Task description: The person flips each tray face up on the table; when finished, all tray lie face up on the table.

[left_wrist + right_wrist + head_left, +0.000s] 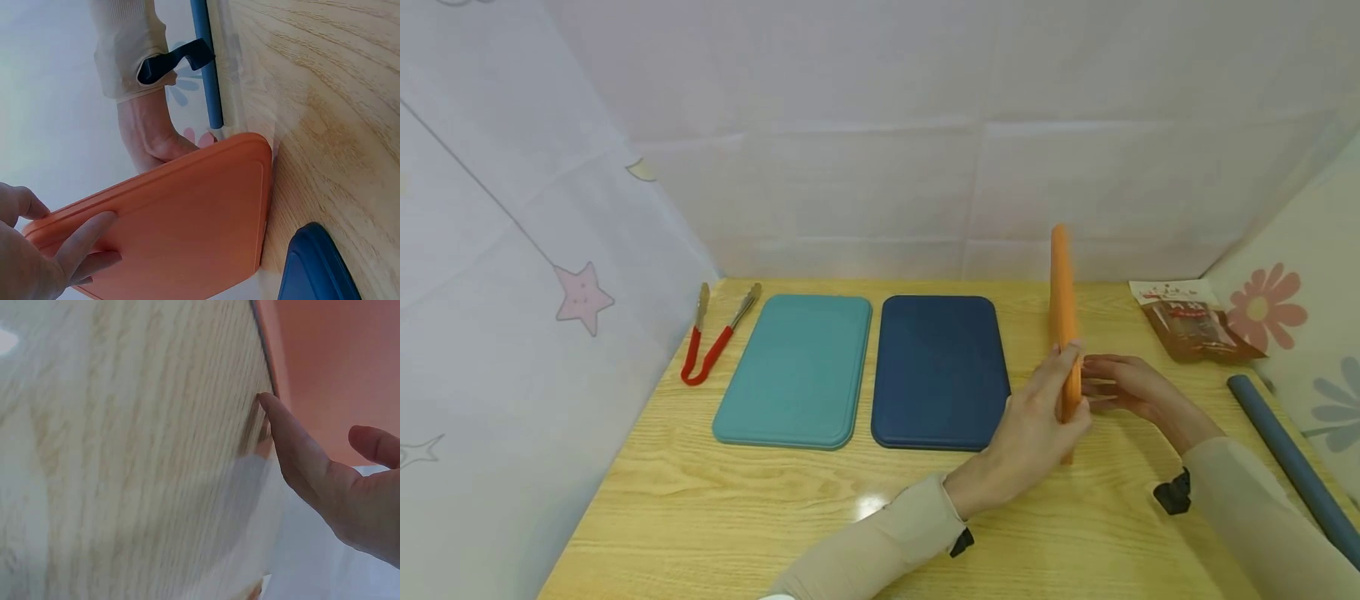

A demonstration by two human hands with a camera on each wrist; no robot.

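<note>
An orange cutting board (1063, 283) stands on edge on the table, seen nearly edge-on in the head view. My left hand (1033, 425) grips its near upper edge, with fingers spread on the left face (169, 237). To its right is my right hand (1131, 387), its fingers extended low beside the board's other face. In the right wrist view the right fingertips (272, 403) are close to the board's bottom edge; whether they touch it I cannot tell. A navy cutting board (940, 371) and a teal one (793, 371) lie flat to the left.
Red-handled tongs (707, 350) lie open at the table's left edge. A brown food packet (1195, 325) sits at the back right, and a dark blue-grey tube (1292, 458) runs along the right edge. Cloth curtains (880, 150) stand behind and at both sides.
</note>
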